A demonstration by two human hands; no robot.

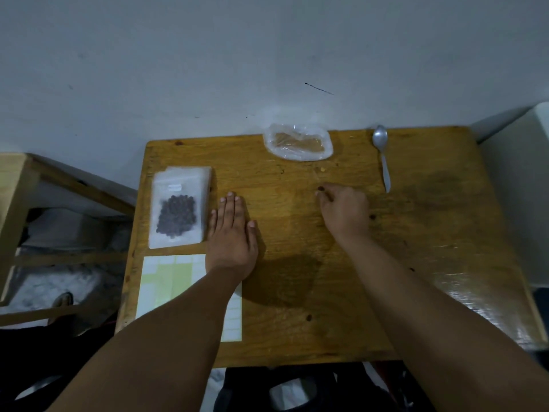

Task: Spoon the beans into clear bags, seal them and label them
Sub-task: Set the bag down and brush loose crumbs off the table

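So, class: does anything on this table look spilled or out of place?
Yes. A few loose beans lie scattered on the table, outside the bag. The right hand pinches one at its fingertips; the spoon lies unused.

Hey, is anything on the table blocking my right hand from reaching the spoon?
Nothing visible does. The right hand rests on the table, fingertips pinched around what looks like a single bean, and the spoon lies just beyond it to the right, with only bare wood between them.
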